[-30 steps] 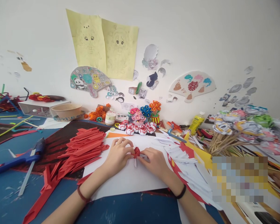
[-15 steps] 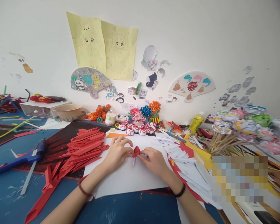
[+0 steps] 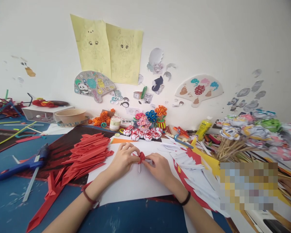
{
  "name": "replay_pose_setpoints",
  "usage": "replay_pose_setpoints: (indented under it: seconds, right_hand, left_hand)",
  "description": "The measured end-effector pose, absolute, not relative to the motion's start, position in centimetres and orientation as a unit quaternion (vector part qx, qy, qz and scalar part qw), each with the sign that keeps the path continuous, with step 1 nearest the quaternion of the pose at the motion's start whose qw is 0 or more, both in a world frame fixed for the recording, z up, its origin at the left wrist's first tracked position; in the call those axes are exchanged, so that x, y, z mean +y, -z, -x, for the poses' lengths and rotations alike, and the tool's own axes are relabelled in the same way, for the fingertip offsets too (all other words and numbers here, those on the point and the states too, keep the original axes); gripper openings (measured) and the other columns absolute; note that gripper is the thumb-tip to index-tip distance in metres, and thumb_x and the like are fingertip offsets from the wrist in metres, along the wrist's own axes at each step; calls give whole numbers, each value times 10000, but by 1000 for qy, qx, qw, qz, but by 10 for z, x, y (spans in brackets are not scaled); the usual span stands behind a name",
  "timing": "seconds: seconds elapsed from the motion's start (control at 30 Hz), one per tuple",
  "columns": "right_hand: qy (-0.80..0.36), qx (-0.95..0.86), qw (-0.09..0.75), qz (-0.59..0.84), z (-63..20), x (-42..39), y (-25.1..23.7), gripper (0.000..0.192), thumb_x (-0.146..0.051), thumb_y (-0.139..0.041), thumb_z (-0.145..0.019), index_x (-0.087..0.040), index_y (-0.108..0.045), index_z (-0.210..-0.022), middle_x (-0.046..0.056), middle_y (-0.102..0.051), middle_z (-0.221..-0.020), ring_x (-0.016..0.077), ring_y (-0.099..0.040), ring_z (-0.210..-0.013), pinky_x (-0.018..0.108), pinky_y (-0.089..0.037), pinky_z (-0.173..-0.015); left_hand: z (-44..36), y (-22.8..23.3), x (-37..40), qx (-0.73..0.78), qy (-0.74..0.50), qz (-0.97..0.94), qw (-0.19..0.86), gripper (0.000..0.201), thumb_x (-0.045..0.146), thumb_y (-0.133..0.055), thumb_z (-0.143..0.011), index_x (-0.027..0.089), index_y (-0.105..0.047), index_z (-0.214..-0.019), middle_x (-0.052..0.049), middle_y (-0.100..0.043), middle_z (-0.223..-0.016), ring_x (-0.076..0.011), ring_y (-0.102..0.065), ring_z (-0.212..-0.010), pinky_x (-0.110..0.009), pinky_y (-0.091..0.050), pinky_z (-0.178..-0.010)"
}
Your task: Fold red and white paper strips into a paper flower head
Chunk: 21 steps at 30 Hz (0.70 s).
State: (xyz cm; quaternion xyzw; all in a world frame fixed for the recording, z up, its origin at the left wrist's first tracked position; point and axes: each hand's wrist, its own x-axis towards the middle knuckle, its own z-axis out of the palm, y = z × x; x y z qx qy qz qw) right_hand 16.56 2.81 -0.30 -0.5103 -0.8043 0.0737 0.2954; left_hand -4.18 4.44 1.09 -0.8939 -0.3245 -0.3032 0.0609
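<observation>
Between my two hands is a small folded red paper flower [image 3: 142,156], with a narrow white strip [image 3: 139,168] pointing down from it. My left hand [image 3: 124,157] pinches its left side between thumb and fingers. From the right, my right hand [image 3: 158,165] grips it with thumb and index finger. Both hands are over a white paper sheet [image 3: 133,191]. To the left lies a pile of folded red paper strips [image 3: 87,155]; folded white paper strips [image 3: 196,174] are spread on the right.
A blue glue gun [image 3: 34,161] lies at the left. Finished red-and-white paper flowers [image 3: 147,134] stand behind the sheet, near a glue bottle [image 3: 114,123]. Paper roses on sticks [image 3: 232,131] fill the right. Another person's hand [image 3: 289,187] shows at the right edge.
My left fingers have closed in on the red paper flower and now cover more of its left side. My right hand keeps its pinch. The view has shifted slightly.
</observation>
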Motion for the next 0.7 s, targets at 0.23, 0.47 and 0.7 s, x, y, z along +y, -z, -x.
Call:
replay_pose_setpoints:
  seconds: [0.23,0.47,0.7]
  right_hand:
    - [-52,-807,300,505,-167,30,7,149,-312,-584,-922,-220,-701,-907,11,-675,-818,172,-601,-790,253,-399,-682]
    - [-59,-823,292,483,-168,29,6,113,-297,-625,-900,-206,-692,-894,15,-671,-829,171,-600,-791,250,-416,-684]
    - [-42,-838,270,471,-171,31,4,119,-288,-625,-901,-193,-687,-866,21,-670,-816,174,-602,-790,256,-412,-689]
  left_hand:
    - [39,-17,38,-358,280,890,32,111,264,-597,-902,285,-698,-860,6,-637,-1074,-223,-473,-989,-398,-307,-860]
    - [26,-13,30,-409,288,864,47,168,347,-571,-919,222,-658,-849,-26,-629,-1040,-230,-477,-982,-416,-319,-863]
    - [26,-13,30,-377,284,880,59,137,246,-535,-937,235,-659,-880,-27,-616,-1108,-227,-471,-1011,-422,-305,-881]
